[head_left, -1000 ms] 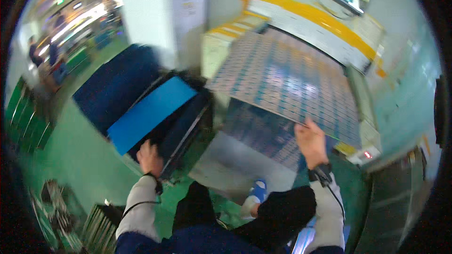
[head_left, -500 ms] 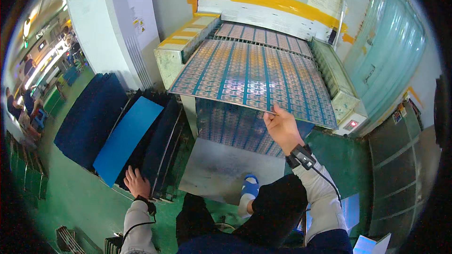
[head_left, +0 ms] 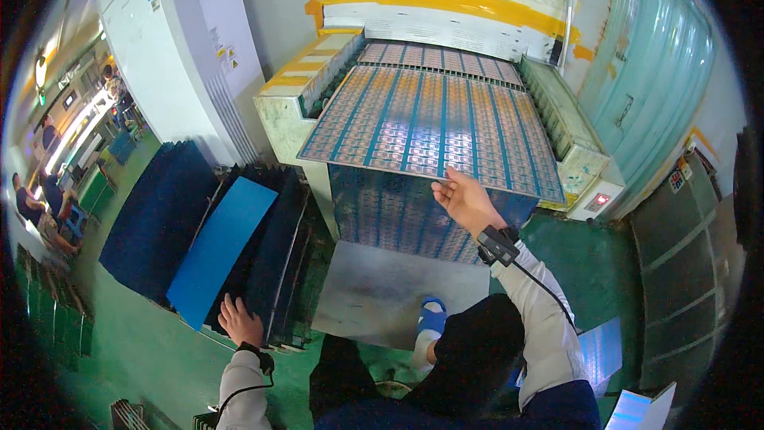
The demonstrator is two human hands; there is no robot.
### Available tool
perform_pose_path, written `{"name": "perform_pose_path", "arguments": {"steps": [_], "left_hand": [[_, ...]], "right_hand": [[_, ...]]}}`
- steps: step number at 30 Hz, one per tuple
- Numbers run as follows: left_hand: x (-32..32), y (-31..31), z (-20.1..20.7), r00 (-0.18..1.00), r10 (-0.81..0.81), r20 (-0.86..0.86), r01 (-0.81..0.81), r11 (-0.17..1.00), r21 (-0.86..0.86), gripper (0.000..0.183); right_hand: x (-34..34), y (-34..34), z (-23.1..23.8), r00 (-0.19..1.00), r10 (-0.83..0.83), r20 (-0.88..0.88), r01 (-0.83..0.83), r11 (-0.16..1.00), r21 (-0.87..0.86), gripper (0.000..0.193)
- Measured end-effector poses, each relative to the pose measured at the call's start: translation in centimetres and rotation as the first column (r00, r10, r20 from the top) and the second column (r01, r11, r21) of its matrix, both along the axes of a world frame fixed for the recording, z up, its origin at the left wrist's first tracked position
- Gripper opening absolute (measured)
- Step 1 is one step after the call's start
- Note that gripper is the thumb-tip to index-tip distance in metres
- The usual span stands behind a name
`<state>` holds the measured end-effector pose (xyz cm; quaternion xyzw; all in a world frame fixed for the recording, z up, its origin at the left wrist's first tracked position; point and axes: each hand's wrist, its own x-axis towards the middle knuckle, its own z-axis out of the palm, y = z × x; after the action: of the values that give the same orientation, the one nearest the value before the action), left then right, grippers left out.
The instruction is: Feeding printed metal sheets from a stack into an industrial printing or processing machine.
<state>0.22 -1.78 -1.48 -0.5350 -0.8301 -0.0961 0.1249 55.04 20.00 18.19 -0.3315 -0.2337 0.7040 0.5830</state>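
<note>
A large flat circuit board panel (head_left: 414, 123), patterned with rows of copper-coloured pads and blue strips, slopes out of the conveyor machine (head_left: 286, 103). At the middle of its near edge, my right hand (head_left: 469, 199) pinches the rim between thumb and fingers. My left hand (head_left: 240, 322) is spread with nothing in it, close to the near end of a dark slotted rack (head_left: 274, 271). Up from those fingers, a bright blue sheet (head_left: 223, 251) leans in the rack. Under the raised panel, a reflective patterned upright surface (head_left: 398, 207) shows.
A grey plate (head_left: 382, 295) lies on the green floor, with my sandalled foot (head_left: 431, 318) at its right. Dark ridged racking (head_left: 163, 211) stands at left, beside a white cabinet (head_left: 175, 56). Grey panels (head_left: 676, 247) lean at right. People sit at lit benches far left.
The panel has slid slightly farther into the machine, its near edge now flatter. My right hand moved along with it. My view has shifted a little; the left hand stays by the rack.
</note>
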Motion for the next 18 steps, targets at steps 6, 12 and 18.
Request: {"name": "perform_pose_path", "arguments": {"steps": [6,12,18], "left_hand": [[-0.1,-0.3,0.4,1.0,-0.012,-0.017,0.012,1.0,0.01,0.063],[-0.2,-0.3,0.4,0.999,-0.01,-0.035,0.01,1.0,-0.009,0.062],[0.0,-0.1,0.4,1.0,-0.007,-0.014,0.007,1.0,-0.003,0.064]], "right_hand": [[-0.7,1.6,0.5,0.996,-0.064,0.056,0.066,0.998,-0.023,0.016],[-0.4,2.4,0.6,0.996,-0.074,0.05,0.074,0.997,-0.003,0.017],[0.4,3.8,0.5,0.997,-0.06,0.047,0.059,0.998,0.019,0.017]]}}
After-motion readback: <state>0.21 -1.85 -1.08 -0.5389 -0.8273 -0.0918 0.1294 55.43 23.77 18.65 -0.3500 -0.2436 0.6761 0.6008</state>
